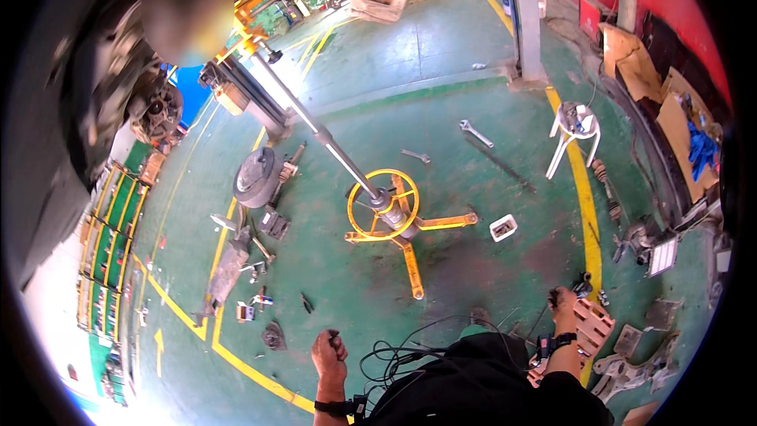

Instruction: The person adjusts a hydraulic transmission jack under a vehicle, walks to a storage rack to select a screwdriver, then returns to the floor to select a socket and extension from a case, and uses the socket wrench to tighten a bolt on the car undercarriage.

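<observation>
My left hand (pixel 330 355) is low in the middle of the view, fingers curled closed and darkened; any contents are hidden. My right hand (pixel 561 304), also closed with blackened fingers, is at lower right over a wooden pallet (pixel 591 323), near a dark tool (pixel 583 284); its contents cannot be made out. Black cables (pixel 402 351) loop across my body. Ahead stands a yellow wheeled jack stand (pixel 426 223) with a long metal column rising to the raised vehicle underside (pixel 118 47). Pliers (pixel 306 302) lie near my left hand.
A tire (pixel 256 177) and scattered parts lie left; wrenches (pixel 477 133) and a white container (pixel 502 228) lie ahead. A white stool (pixel 569 130), driveshaft (pixel 605 185) and cardboard (pixel 670 134) are right. A lift post (pixel 524 47) stands behind, a yellow rack (pixel 105 244) at far left.
</observation>
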`<act>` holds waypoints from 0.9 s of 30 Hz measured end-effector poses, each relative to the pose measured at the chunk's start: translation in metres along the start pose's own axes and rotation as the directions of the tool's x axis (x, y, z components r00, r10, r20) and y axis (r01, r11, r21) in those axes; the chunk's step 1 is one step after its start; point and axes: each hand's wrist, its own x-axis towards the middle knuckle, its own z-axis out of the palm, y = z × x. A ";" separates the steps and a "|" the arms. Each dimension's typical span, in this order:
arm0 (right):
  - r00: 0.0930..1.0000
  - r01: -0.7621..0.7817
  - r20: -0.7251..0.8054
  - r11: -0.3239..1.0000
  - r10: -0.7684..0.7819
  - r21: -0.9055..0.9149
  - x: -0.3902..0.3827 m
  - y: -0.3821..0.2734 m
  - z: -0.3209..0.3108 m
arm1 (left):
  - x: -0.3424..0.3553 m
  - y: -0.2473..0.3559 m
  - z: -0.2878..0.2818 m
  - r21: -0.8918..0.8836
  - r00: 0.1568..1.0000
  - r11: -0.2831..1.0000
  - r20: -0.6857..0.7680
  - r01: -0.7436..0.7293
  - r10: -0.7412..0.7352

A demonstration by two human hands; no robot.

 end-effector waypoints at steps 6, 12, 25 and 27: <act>0.998 -0.042 -0.044 0.985 0.050 0.170 0.038 -0.015 -0.003 | 0.028 0.012 0.089 0.094 0.991 0.995 0.130 -0.012 -0.001; 0.999 0.030 -0.019 0.970 -0.026 0.242 0.083 -0.019 -0.008 | 0.042 0.014 0.162 0.157 0.982 0.988 0.186 0.009 -0.038; 0.999 -0.050 0.026 0.959 0.045 0.278 0.213 -0.026 0.025 | 0.122 0.026 0.274 0.191 0.981 0.981 0.184 0.026 -0.062; 0.997 0.046 0.049 0.960 -0.062 0.275 0.259 -0.021 0.031 | 0.145 0.029 0.301 0.181 0.976 0.983 0.210 0.016 -0.055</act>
